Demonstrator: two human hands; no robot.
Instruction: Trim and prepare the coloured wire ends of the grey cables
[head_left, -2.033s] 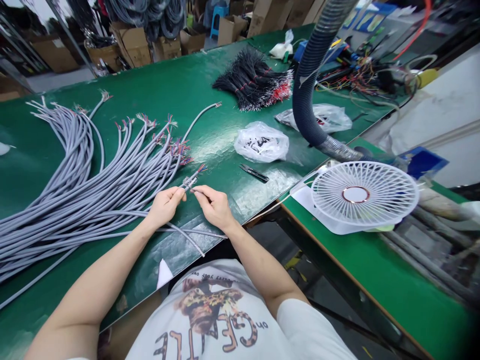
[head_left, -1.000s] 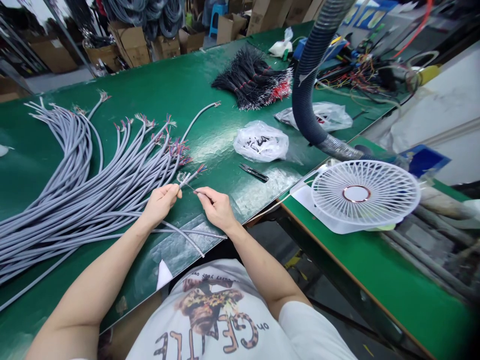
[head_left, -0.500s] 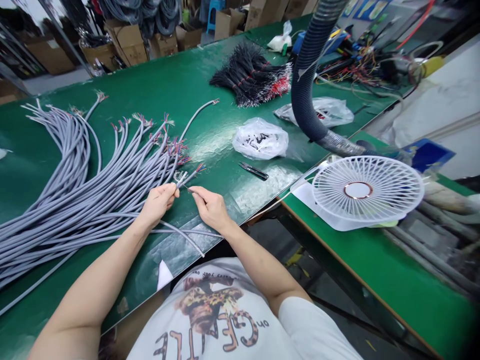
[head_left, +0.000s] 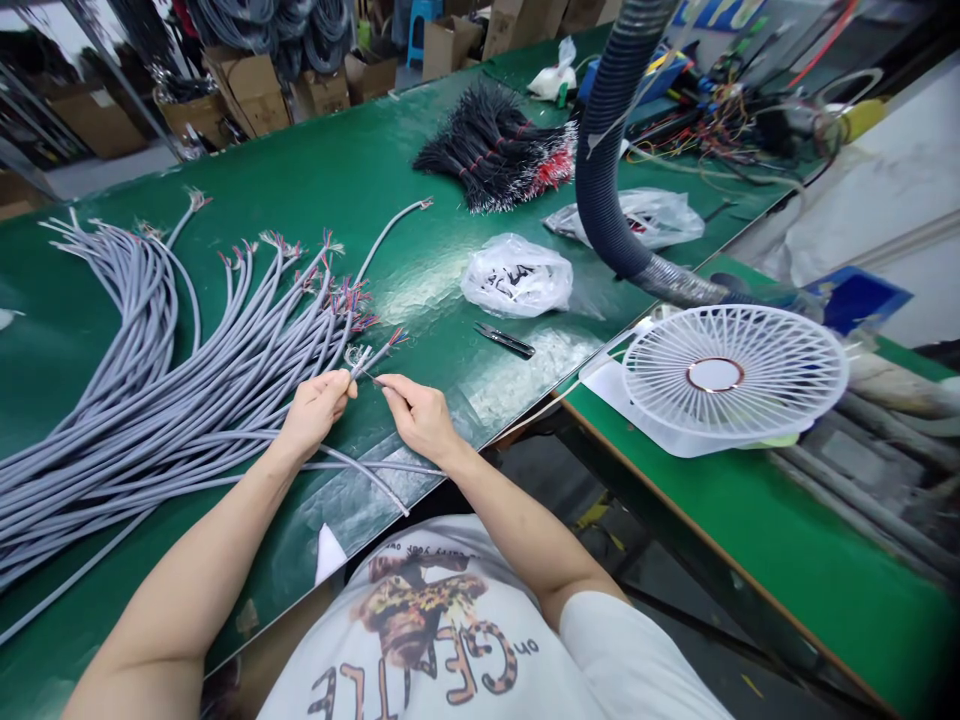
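Observation:
My left hand is closed in a pinch around a grey cable near its stripped end, where red and blue cores fan out and pale shielding strands curl to one side. Just right of it, my right hand pinches a thin dark strand that runs to the cable; its exact kind is too small to tell. Under and left of the hands lies a bundle of grey cables, many with bared coloured ends. A pair of thread snips rests on the table, apart from both hands.
Beyond the snips sit a clear plastic bag of small parts and a pile of black wires. A ribbed hose hangs over the green table. A white fan stands at the right, with tangled wires behind.
The camera view has shifted very slightly. Both hands keep their pinches at nearly the same place by the cable end.

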